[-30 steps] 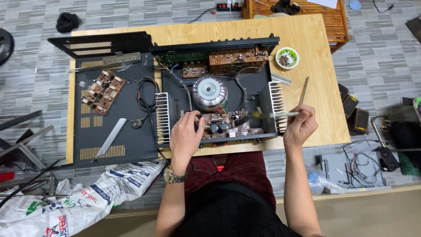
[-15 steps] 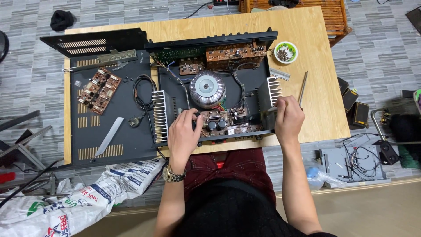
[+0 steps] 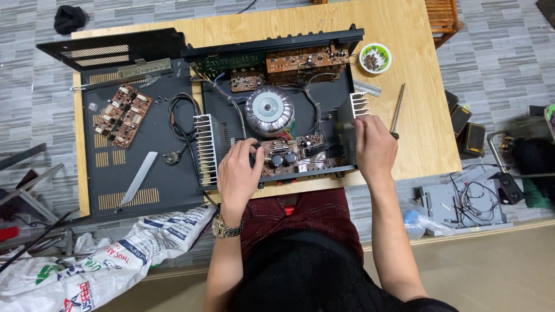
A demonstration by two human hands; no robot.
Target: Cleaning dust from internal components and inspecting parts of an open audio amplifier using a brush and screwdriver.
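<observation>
An open black amplifier chassis [image 3: 219, 112] lies on a wooden table [image 3: 425, 138]. Inside it are a round toroidal transformer [image 3: 269, 110], brown circuit boards, and a finned heat sink on each side. My left hand [image 3: 238, 173] grips the left end of the front circuit board [image 3: 292, 162], which carries dark capacitors, with its fingers curled over the edge. My right hand [image 3: 374, 147] is closed on the right heat sink [image 3: 357, 107] from the near side. A screwdriver [image 3: 398, 110] lies on the table just right of that hand, held by neither hand.
The removed black cover [image 3: 139, 144] lies to the left with a loose brown circuit board [image 3: 123, 108], a coiled cable [image 3: 180, 124] and a metal strip [image 3: 139, 176] on it. A small bowl of screws [image 3: 375, 58] stands at the back right. Bags and parts litter the floor.
My right hand put the screwdriver down on the table and moved left onto the right heat sink. My left hand stayed on the front board.
</observation>
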